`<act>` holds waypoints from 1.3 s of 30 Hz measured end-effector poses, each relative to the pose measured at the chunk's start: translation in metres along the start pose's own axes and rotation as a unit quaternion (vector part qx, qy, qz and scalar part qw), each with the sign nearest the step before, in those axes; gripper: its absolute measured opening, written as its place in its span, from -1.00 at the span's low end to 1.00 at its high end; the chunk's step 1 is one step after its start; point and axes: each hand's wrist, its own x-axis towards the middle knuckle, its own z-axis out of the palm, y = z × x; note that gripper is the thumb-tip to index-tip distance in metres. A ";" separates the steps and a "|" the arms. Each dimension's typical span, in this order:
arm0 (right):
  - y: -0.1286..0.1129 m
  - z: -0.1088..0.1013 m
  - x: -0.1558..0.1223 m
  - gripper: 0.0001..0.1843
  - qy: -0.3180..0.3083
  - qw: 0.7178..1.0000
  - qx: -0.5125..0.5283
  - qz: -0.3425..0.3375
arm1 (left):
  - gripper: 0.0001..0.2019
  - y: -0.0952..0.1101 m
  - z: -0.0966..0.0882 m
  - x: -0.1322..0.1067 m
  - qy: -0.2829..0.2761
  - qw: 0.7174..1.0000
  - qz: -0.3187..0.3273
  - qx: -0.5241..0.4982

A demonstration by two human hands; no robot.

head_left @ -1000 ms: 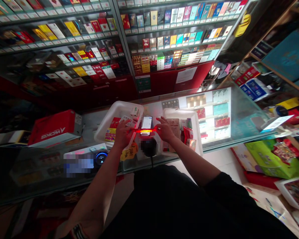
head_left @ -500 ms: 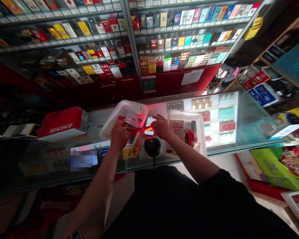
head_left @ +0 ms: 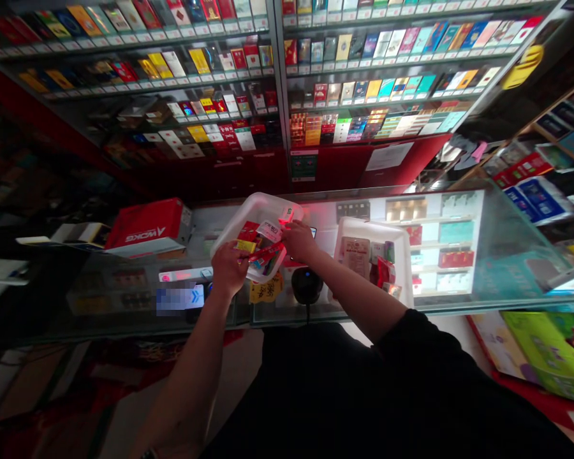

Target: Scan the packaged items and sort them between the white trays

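A slim red packet point(head_left: 266, 251) stretches between my hands, over the near side of a white plastic basket point(head_left: 229, 224). My left hand point(head_left: 230, 266) pinches its left end at the basket's near-left rim. My right hand point(head_left: 298, 241) is closed at the other end, over the basket's right rim; its fingertips are partly hidden. Inside the basket lie a white-labelled pack point(head_left: 270, 231), a yellow pack point(head_left: 245, 245) and other red packets. A black scanner point(head_left: 307, 285) stands just below my right wrist. A phone point(head_left: 313, 232) shows partly behind that hand.
To the right, a second white tray point(head_left: 402, 245) holds several packets. A red box point(head_left: 149, 224) sits left on the glass counter point(head_left: 511, 255). Yellow tags point(head_left: 266, 290) lie by the scanner, and a lit screen point(head_left: 180, 298) is at left. Shelves of cigarette packs point(head_left: 210, 64) rise behind.
Both hands have moved the red packet left, away from above the phone and scanner to over the basket. The bright red glow on it has faded. The camera view has shifted.
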 end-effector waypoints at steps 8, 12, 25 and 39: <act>-0.021 0.003 0.008 -0.66 -0.008 1.000 -0.020 0.011 | -0.74 -0.013 -0.002 -0.001 0.005 0.999 -0.036 0.019; -0.021 0.004 0.006 -0.67 -0.002 1.000 -0.010 0.019 | -0.77 -0.012 0.000 0.000 0.005 0.999 -0.045 -0.001; 0.026 -0.021 -0.042 -0.70 0.048 0.992 -0.003 0.120 | -0.79 0.061 0.003 0.017 -0.013 0.997 0.008 -0.076; 0.115 -0.037 -0.131 -0.61 0.047 0.940 -0.048 0.335 | -0.76 0.210 0.014 0.020 -0.127 0.974 0.126 -0.136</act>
